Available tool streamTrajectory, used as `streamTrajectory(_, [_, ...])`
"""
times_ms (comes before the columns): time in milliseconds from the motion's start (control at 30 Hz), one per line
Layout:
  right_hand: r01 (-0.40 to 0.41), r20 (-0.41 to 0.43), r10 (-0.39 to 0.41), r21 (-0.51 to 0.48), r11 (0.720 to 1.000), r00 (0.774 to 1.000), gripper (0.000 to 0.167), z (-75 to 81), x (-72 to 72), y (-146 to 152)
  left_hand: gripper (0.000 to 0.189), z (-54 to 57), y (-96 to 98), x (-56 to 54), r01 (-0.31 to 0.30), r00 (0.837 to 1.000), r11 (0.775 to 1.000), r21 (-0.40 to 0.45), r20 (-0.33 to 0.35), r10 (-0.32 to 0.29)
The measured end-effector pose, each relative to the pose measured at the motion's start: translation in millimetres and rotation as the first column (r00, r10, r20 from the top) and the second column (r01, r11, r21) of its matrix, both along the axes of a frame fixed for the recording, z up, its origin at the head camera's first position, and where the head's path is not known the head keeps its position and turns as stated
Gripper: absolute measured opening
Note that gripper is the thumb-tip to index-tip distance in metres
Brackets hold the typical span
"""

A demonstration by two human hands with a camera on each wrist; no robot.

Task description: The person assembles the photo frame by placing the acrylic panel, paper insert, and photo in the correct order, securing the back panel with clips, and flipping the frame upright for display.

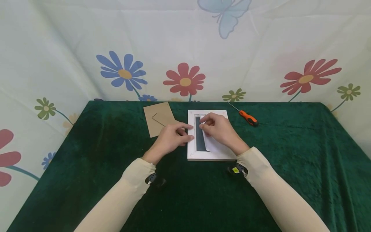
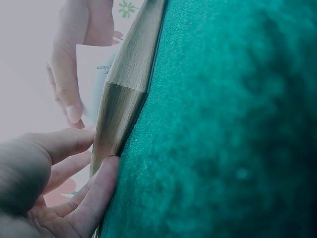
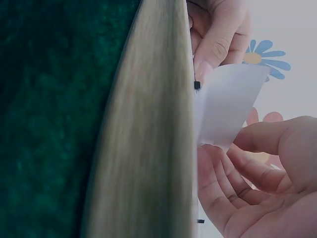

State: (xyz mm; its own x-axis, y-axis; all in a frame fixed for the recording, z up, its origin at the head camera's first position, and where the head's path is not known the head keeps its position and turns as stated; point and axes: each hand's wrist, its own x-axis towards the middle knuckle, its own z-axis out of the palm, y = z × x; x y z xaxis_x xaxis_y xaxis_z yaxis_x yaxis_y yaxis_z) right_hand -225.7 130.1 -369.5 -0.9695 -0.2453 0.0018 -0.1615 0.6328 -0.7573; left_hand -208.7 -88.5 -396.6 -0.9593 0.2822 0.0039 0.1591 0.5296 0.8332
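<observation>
A white picture frame [image 1: 192, 155] lies flat with its back up, and its wood-grain side [image 3: 148, 124] fills much of the right wrist view. My left hand [image 1: 171, 137] holds the frame's left edge with thumb and fingers. Over the dark opening [image 1: 200, 140], my right hand [image 1: 218, 128] pinches a white paper sheet [image 3: 228, 101] between thumb and fingers. The sheet is lifted and bent, covering the right part of the opening; small print including "15cm" shows on it in the left wrist view. Small black tabs [image 3: 197, 85] stick up along the frame's back.
Left of the frame lies a brown backing board [image 1: 157, 119] with a stand outline, partly behind my left hand. A screwdriver [image 1: 246, 117] with an orange and black handle rests at the back right. Dark green cloth [image 1: 185, 196] covers the table; a floral curtain [image 1: 153, 38] hangs behind.
</observation>
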Motion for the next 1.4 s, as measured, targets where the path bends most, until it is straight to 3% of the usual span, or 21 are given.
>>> streamTrajectory(600, [-0.023,0.000,0.023,0.008,1.000,1.000,0.028,-3.8,-1.1,0.4,0.043,0.5,0.0,-0.3,0.004,1.000,1.000,0.004,-0.003,-0.004])
streamTrajectory(967, [-0.095,-0.012,0.096,0.038,0.995,0.995,0.029,-5.3,-2.3,-1.1,0.042,-0.2,0.0,-0.6,0.005,1.000,1.000,0.004,-0.009,-0.005])
streamTrajectory(1400, [-0.140,-0.042,0.147,0.143,0.980,0.988,0.029,-8.5,-4.8,-8.9,0.042,1.3,0.7,0.2,-0.005,1.000,1.000,0.010,0.012,0.005])
